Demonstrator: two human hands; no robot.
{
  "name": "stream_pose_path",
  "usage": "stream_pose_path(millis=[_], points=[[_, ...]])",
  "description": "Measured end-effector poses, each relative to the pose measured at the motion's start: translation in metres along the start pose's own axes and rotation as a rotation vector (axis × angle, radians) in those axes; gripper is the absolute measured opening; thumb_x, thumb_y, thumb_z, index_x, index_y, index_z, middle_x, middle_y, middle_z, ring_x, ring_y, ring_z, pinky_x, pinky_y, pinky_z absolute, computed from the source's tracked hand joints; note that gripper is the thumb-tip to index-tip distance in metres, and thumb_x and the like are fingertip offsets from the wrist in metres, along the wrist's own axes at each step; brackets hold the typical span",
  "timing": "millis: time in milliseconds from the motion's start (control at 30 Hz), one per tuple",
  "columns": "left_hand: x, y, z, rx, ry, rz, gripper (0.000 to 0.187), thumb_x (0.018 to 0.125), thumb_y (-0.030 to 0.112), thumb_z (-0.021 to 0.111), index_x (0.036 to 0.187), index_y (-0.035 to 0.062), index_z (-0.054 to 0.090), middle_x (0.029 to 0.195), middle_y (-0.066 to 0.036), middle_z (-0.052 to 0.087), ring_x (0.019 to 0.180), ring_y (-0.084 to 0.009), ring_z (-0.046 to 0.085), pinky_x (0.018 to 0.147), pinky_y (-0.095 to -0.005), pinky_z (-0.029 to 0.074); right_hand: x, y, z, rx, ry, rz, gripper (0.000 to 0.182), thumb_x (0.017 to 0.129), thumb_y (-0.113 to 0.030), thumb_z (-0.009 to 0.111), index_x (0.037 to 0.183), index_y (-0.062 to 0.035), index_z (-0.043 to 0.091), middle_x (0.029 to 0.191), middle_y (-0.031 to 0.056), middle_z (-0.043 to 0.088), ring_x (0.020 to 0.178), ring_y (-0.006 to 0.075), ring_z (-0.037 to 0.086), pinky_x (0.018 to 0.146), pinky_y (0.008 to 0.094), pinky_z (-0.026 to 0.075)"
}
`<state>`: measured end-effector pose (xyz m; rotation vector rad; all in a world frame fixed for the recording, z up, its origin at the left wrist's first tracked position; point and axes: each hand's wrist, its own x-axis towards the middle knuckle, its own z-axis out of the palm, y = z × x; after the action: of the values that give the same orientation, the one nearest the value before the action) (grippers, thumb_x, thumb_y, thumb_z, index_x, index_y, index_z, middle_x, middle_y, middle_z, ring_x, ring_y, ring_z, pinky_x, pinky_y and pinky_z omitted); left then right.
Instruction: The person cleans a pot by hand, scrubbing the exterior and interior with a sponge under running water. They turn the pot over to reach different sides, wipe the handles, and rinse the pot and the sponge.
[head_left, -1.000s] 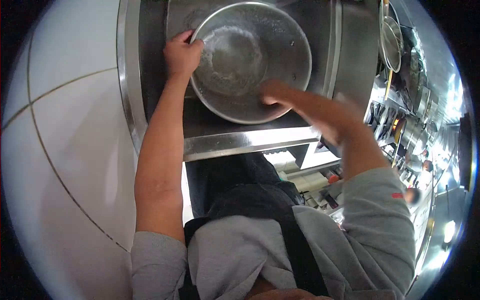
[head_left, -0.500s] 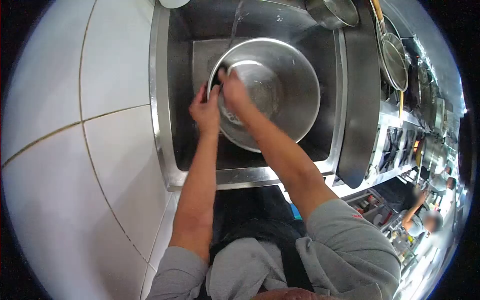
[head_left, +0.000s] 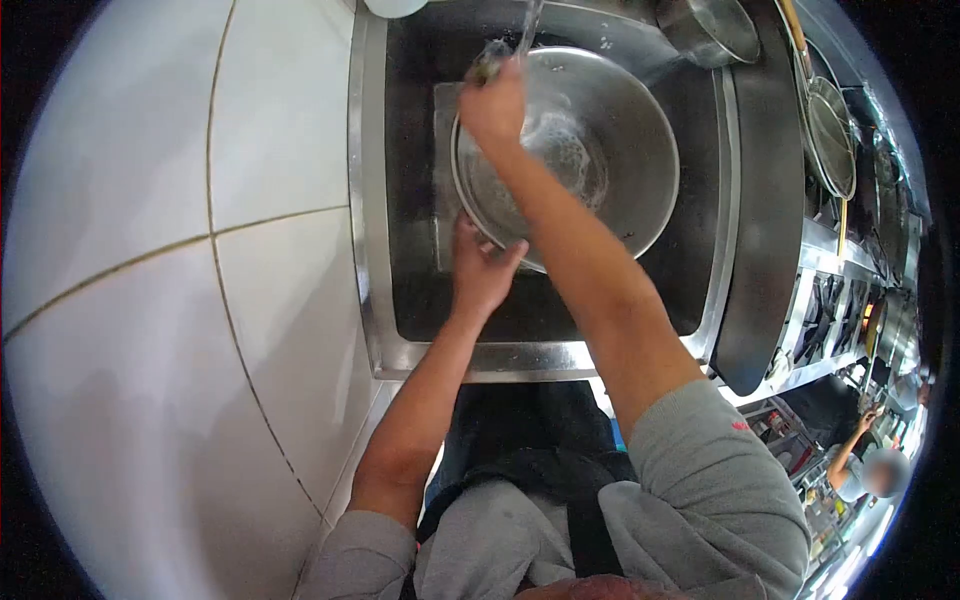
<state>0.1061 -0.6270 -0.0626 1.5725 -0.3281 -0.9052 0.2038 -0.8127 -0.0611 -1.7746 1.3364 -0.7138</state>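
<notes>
A large metal bowl (head_left: 635, 150) sits in the steel sink (head_left: 545, 357), with suds and a little water on its bottom. My left hand (head_left: 484, 270) grips its near-left rim, thumb at the edge and fingers along the outer wall. At the bowl's far-left rim, my right hand (head_left: 494, 112) is closed around a dark greenish scouring pad (head_left: 488, 66), blurred and partly hidden by the fingers. A stream of water (head_left: 530, 28) falls beside the pad, and some splashes off it.
A metal pot (head_left: 710, 32) stands at the sink's far-right corner. Wood-handled strainers (head_left: 830, 130) hang or rest to the right, near the stove burners. White tiles (head_left: 285, 290) line the left side. A co-worker (head_left: 850, 475) is in the far right background.
My right hand moved from inside the bowl up to its far-left rim, under the water. My left hand slid along the rim toward me. The view shifted slightly.
</notes>
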Motion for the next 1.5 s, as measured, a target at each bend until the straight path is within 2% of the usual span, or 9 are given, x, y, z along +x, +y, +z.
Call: stream_pose_path(millis=[100,200,433,600,733,933,1233,1300,1500], points=[[0.065,0.011,-0.035,-0.258,-0.004,0.038,0.078,0.085,0.0,0.072,0.152,0.0038,0.032,0.149,-0.018,0.048,0.134,-0.033,0.053,0.105,-0.0449,0.05,-0.066,-0.008,-0.016,-0.219,-0.291,-0.042,0.048,0.087,-0.014,0.066,0.131,-0.0006,0.053,0.119,0.0326,0.061,0.099,0.0532,0.064,0.093,0.0605,0.052],[0.103,-0.004,-0.046,0.406,-0.124,-0.032,0.076,0.084,0.0,0.071,0.151,0.004,0.035,0.147,-0.019,0.05,0.133,-0.0358,0.053,0.108,-0.0456,0.047,-0.035,0.001,0.004,-0.147,-0.31,-0.082,0.046,0.085,-0.013,0.067,0.128,0.0011,0.055,0.116,0.0315,0.062,0.097,0.0514,0.066,0.093,0.0599,0.051],[0.041,0.029,0.01,0.439,0.083,-0.025,0.086,0.08,0.003,0.07,0.153,-0.0061,0.025,0.149,-0.029,0.042,0.143,-0.0418,0.041,0.121,-0.046,0.03,0.057,0.019,0.034,0.005,0.129,-0.013,0.039,0.09,-0.019,0.07,0.119,0.0037,0.057,0.109,0.0313,0.064,0.106,0.0491,0.064,0.092,0.0549,0.051],[0.105,0.018,-0.022,0.372,0.024,0.206,0.094,0.079,0.004,0.074,0.156,-0.0013,0.019,0.148,-0.027,0.038,0.143,-0.0405,0.039,0.121,-0.0447,0.03,0.0,0.007,0.009,0.025,-0.36,-0.009,0.042,0.09,-0.018,0.07,0.123,0.0029,0.055,0.116,0.0323,0.063,0.114,0.05,0.062,0.098,0.0532,0.05],[0.032,0.005,0.025,0.165,0.131,0.217,0.093,0.079,0.002,0.075,0.157,0.0024,0.023,0.142,-0.024,0.048,0.14,-0.0387,0.045,0.119,-0.0442,0.034,0.093,-0.005,0.012,0.3,0.181,0.278,0.046,0.085,-0.015,0.072,0.121,0.0056,0.054,0.112,0.0319,0.063,0.109,0.0488,0.063,0.096,0.0529,0.05],[0.124,0.068,-0.02,0.659,-0.112,0.272,0.088,0.083,-0.004,0.068,0.157,-0.0013,0.021,0.153,-0.024,0.041,0.146,-0.0373,0.039,0.12,-0.0439,0.033,-0.01,0.012,-0.002,0.013,-0.306,-0.018,0.045,0.082,-0.017,0.074,0.118,0.0043,0.058,0.107,0.0294,0.065,0.105,0.0508,0.063,0.096,0.0557,0.049],[0.008,0.013,0.026,0.414,0.081,0.071,0.094,0.086,0.004,0.069,0.161,-0.0027,0.011,0.164,-0.033,0.019,0.137,-0.0423,0.047,0.121,-0.0427,0.032,0.056,0.014,-0.032,0.213,0.023,0.108,0.043,0.088,-0.022,0.074,0.121,0.0011,0.057,0.112,0.0281,0.069,0.104,0.0456,0.067,0.096,0.049,0.051],[-0.012,0.03,0.022,0.926,0.127,0.177,0.088,0.088,0.007,0.071,0.159,-0.0027,0.022,0.158,-0.03,0.033,0.137,-0.0394,0.048,0.118,-0.0461,0.035,0.053,0.02,-0.088,0.165,-0.056,0.149,0.046,0.087,-0.022,0.076,0.123,0.0008,0.058,0.109,0.0272,0.07,0.105,0.0448,0.068,0.093,0.0489,0.053],[0.182,0.167,0.096,-0.445,0.022,-0.013,0.016,0.098,0.005,0.063,0.114,0.0034,0.065,0.101,-0.007,0.069,0.086,-0.0184,0.067,0.077,-0.0337,0.058,0.162,-0.059,-0.281,-0.422,0.335,-0.346,0.05,0.088,-0.032,0.074,0.127,-0.0043,0.062,0.112,0.0249,0.07,0.106,0.0441,0.067,0.093,0.0517,0.054]])
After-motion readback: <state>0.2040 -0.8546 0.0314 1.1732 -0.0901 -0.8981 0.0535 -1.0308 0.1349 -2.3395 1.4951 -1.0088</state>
